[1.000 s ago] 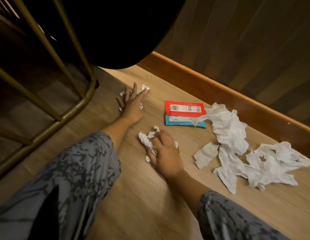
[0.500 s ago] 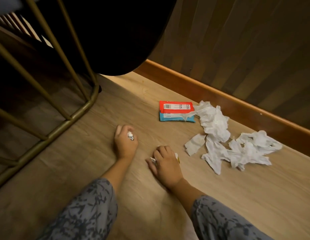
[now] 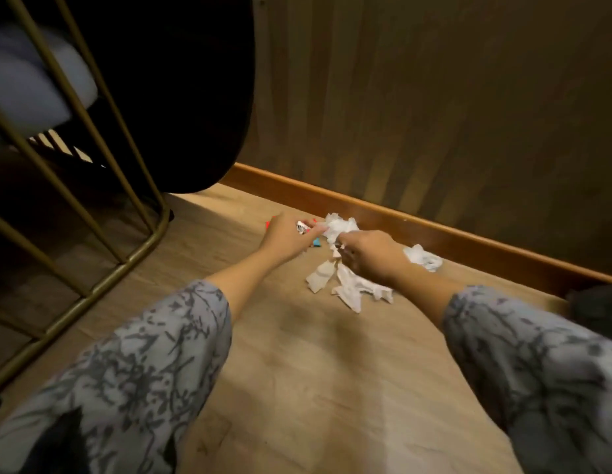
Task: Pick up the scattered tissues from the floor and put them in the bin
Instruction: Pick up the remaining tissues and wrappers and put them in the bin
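Crumpled white tissues (image 3: 349, 285) lie in a heap on the wooden floor by the skirting board, with one more clump (image 3: 422, 257) to the right. My left hand (image 3: 285, 234) is closed around small tissue bits and hovers over a red and blue packet (image 3: 316, 241), most of which it hides. My right hand (image 3: 369, 254) sits on top of the heap, fingers curled into the tissue at its upper end (image 3: 339, 225). No bin can be made out for certain.
A gold metal wire frame (image 3: 102, 282) stands at the left with a dark rounded object (image 3: 181, 97) behind it. The brown skirting board (image 3: 469, 234) and panelled wall close off the far side. A dark object (image 3: 599, 309) sits at the right edge.
Both hands closed on the small tissues near me, then moved away to the right, up to the packet and the big heap. The camera has pulled back and tilted up.
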`<state>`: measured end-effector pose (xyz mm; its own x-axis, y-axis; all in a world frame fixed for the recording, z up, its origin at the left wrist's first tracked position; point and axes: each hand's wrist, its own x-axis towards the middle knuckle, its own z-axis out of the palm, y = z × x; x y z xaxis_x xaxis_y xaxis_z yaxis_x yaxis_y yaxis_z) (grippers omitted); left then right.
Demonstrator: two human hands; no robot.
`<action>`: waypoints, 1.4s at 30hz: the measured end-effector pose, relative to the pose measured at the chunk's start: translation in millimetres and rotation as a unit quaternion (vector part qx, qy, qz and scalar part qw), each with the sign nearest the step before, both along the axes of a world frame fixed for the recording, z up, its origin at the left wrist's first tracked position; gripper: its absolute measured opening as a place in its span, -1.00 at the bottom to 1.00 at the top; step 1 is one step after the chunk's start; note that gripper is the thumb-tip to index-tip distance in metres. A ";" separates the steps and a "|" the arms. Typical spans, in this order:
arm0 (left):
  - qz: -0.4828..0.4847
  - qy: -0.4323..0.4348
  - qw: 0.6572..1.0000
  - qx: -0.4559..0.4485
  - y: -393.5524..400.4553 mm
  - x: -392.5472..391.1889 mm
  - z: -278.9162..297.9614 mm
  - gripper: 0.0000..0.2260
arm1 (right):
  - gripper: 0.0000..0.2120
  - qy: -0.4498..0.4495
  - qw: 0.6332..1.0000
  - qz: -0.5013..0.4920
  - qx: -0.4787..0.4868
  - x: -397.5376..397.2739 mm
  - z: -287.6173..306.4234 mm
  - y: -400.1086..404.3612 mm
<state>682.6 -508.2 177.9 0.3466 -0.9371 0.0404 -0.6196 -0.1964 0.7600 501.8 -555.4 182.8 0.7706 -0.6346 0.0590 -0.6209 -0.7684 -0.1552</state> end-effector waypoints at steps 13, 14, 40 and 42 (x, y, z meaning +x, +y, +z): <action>-0.170 0.148 0.951 -0.209 -70.9 -271.3 151.2 -0.79 | -0.73 -0.446 0.843 -0.300 0.030 -262.2 151.7 -35.1; -0.168 0.185 0.947 -0.204 -73.0 -298.8 149.7 -0.82 | -0.72 -0.453 0.830 -0.321 0.049 -289.0 152.8 -34.3; -0.381 0.045 0.919 0.091 -97.1 -615.7 57.1 -0.59 | -0.61 -0.234 0.647 -0.720 0.090 -533.7 42.2 -7.1; -0.295 0.191 0.936 -0.006 -104.2 -602.2 70.2 -0.72 | -0.66 -0.235 0.654 -0.719 -0.020 -529.6 55.4 -17.1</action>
